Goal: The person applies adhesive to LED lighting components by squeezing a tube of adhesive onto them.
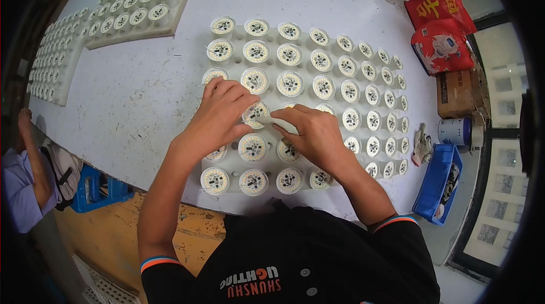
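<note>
Rows of round lamp pieces with LED discs (pixel 253 147) stand in a pale tray (pixel 234 159) in front of me. My left hand (pixel 218 112) is over the tray's left part, its fingers bent around the near side of one lamp piece (pixel 255 112), thumb toward its lower edge. From the right, my right hand (pixel 309 133) pinches a whitish tool (pixel 282 124), whose tip reaches over that same piece. Whether my left fingers grip the piece or only rest on it is hard to tell. Some discs are hidden under both hands.
More filled trays (pixel 133 32) lie at the upper left. Red packages (pixel 443 45), a cardboard box (pixel 456 94), a tin (pixel 454 131) and a blue bin (pixel 436 185) line the right side. Another person (pixel 25 182) is at the far left, beside a blue stool (pixel 102 190).
</note>
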Available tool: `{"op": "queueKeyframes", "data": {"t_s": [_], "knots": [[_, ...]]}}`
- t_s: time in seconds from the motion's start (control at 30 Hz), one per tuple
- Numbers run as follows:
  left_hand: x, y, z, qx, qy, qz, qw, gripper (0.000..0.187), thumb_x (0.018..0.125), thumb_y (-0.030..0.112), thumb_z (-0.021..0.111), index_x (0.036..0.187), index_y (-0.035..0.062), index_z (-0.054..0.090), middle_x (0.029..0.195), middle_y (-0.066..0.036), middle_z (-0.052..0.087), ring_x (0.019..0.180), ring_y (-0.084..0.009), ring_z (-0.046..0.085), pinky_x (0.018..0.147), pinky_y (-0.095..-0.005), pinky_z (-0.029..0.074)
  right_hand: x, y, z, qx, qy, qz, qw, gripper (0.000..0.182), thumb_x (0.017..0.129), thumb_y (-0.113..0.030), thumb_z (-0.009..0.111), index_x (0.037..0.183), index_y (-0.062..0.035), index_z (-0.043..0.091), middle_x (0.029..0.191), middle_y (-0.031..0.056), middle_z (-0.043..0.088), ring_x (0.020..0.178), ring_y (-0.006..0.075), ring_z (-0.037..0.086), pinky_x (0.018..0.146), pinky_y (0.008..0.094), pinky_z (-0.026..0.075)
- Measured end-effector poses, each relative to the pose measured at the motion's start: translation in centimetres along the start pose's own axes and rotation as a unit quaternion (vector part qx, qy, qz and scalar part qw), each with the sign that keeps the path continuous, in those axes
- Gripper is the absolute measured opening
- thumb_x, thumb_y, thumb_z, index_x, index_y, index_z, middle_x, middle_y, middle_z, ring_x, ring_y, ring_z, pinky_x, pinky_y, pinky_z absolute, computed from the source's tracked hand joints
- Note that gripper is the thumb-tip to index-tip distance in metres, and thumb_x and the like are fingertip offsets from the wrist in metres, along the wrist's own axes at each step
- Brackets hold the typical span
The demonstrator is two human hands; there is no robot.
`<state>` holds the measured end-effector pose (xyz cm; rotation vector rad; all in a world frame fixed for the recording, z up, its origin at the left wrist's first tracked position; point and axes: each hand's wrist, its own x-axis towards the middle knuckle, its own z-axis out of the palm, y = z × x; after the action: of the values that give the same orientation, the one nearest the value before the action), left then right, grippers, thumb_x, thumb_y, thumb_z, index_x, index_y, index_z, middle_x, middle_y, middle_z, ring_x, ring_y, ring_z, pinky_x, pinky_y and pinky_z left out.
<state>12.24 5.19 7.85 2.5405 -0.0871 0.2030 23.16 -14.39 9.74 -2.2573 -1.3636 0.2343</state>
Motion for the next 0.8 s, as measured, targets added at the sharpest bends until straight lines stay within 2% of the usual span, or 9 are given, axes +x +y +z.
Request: {"op": "queueKeyframes", "data": {"t_s": [0.63, 0.73, 0.8], "knots": [[-0.05, -0.29, 0.18, -0.003, 0.003, 0.009, 1.0, 0.054, 0.067, 0.014, 0.079, 0.117, 0.006, 0.062, 0.112, -0.008, 0.056, 0.117, -0.0271, 0.045, 0.109, -0.0432, 0.026, 0.11, 0.02, 0.07, -0.003, -0.003, -0.004, 1.0, 0.017, 0.081, -0.025, 0.071, 0.095, -0.0149, 0.07, 0.081, 0.0053, 0.067, 0.071, 0.0283, 0.066, 0.061, 0.04, 0.052], [-0.01, -0.07, -0.08, 0.001, -0.002, 0.007, 1.0, 0.053, 0.068, 0.014, 0.078, 0.118, 0.0067, 0.061, 0.112, -0.008, 0.056, 0.117, -0.0272, 0.045, 0.109, -0.0429, 0.027, 0.12, -0.03, -0.31, -0.002, -0.023, 0.017, 1.0, 0.018, 0.082, -0.025, 0.071, 0.096, -0.0146, 0.071, 0.085, 0.0059, 0.069, 0.073, 0.0288, 0.067, 0.063, 0.039, 0.053], [-0.05, 0.09, -0.68, 0.008, -0.012, 0.001, 1.0, 0.053, 0.069, 0.013, 0.078, 0.119, 0.0078, 0.061, 0.114, -0.008, 0.055, 0.117, -0.0271, 0.045, 0.108, -0.0428, 0.028, -0.04, 0.13, -0.62, 0.074, -0.002, 0.043, 0.996, 0.019, 0.083, -0.023, 0.07, 0.099, -0.013, 0.071, 0.091, 0.0081, 0.07, 0.078, 0.0303, 0.067, 0.067, 0.0387, 0.053]]}}
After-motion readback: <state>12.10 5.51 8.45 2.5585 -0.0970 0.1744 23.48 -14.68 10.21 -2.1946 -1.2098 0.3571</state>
